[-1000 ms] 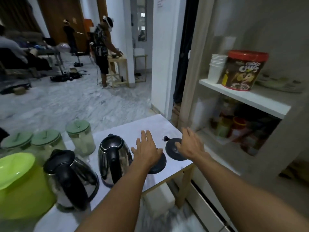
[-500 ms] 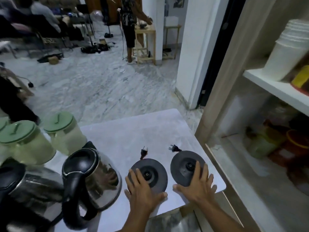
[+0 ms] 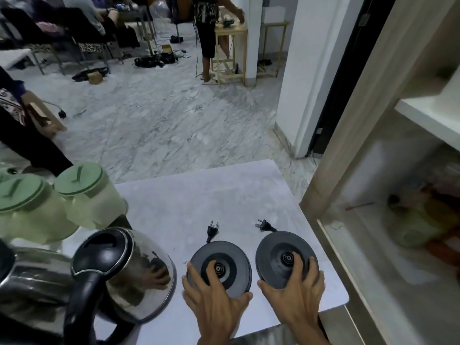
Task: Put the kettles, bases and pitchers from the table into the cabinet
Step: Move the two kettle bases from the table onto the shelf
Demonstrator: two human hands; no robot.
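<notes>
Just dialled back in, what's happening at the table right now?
A person is clearing the table. The left hand grips one black kettle base and the right hand grips the other base, both near the table's front edge. Two steel kettles and the green-lidded pitchers wait on the left. The open cabinet is to the right.

2 bare forearms, apparently no sleeves, rings.

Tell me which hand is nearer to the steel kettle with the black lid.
Left. The left hand grips the base right beside the steel kettle; the right hand holds the other base, farther off toward the cabinet.
</notes>
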